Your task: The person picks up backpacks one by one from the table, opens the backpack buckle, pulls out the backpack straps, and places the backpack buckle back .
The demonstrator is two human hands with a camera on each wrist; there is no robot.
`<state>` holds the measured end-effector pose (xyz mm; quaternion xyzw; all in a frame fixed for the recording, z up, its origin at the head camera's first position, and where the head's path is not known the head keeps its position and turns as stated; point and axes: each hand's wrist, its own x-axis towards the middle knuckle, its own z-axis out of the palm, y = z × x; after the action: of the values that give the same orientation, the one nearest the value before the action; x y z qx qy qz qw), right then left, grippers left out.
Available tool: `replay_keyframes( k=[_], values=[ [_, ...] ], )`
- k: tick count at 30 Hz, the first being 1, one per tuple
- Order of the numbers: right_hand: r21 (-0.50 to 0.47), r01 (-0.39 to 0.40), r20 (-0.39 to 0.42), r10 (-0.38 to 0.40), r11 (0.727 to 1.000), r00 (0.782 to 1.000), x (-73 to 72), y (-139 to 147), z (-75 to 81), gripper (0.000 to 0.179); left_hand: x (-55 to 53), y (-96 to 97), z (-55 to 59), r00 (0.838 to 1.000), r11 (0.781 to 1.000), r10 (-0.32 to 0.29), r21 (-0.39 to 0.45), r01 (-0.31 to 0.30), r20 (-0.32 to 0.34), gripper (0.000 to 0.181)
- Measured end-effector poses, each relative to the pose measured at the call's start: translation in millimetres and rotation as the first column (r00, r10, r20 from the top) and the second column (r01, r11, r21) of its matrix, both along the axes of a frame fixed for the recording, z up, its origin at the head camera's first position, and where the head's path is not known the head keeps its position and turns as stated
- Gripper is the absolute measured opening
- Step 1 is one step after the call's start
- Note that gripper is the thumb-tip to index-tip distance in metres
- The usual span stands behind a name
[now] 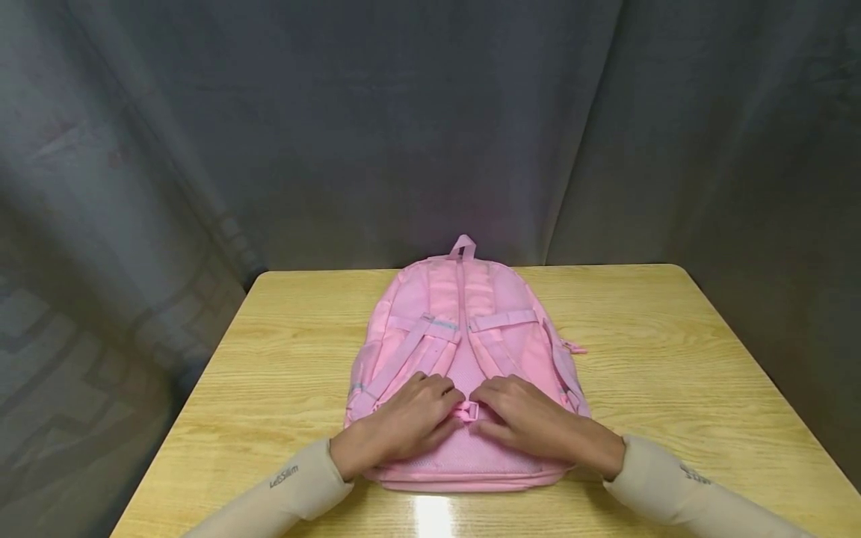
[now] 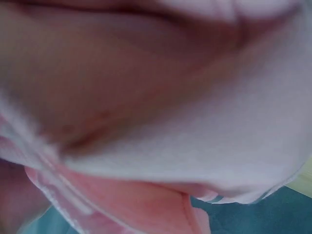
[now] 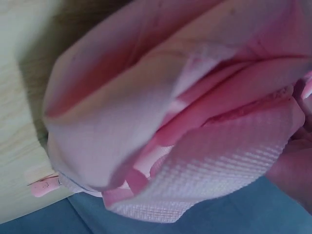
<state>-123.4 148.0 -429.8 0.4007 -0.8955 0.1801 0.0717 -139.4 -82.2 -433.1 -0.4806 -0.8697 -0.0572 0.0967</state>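
A pink backpack lies on the table with its shoulder straps facing up and its top loop pointing away. Over its lower middle, a pink plastic buckle shows between the two hands. My left hand holds the buckle's left side with curled fingers. From the other side, my right hand grips its right end. Fingers hide most of the strap there, so whether the buckle is joined cannot be told. Close pink cloth fills much of the left wrist view. A mesh-backed shoulder strap crosses the right wrist view.
The backpack stands on a light wooden table with rounded far corners. A pink zipper pull sticks out at the bag's right side. Dark grey curtains hang behind the table and along both sides.
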Motion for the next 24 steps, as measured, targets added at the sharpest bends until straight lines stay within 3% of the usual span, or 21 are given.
replay_keyframes(
  k=[12,24],
  values=[
    [-0.023,0.014,-0.040,-0.015,1.000,0.999,2.6,0.3,-1.2,0.021,-1.1,-3.8,3.7,0.995,0.999,-0.008,0.054,0.003,0.100,0.029],
    [-0.038,0.009,-0.065,-0.011,0.999,0.998,2.2,1.6,-3.1,0.016,0.6,-2.8,1.0,1.000,0.996,0.003,0.088,-0.005,0.025,0.025]
  ],
)
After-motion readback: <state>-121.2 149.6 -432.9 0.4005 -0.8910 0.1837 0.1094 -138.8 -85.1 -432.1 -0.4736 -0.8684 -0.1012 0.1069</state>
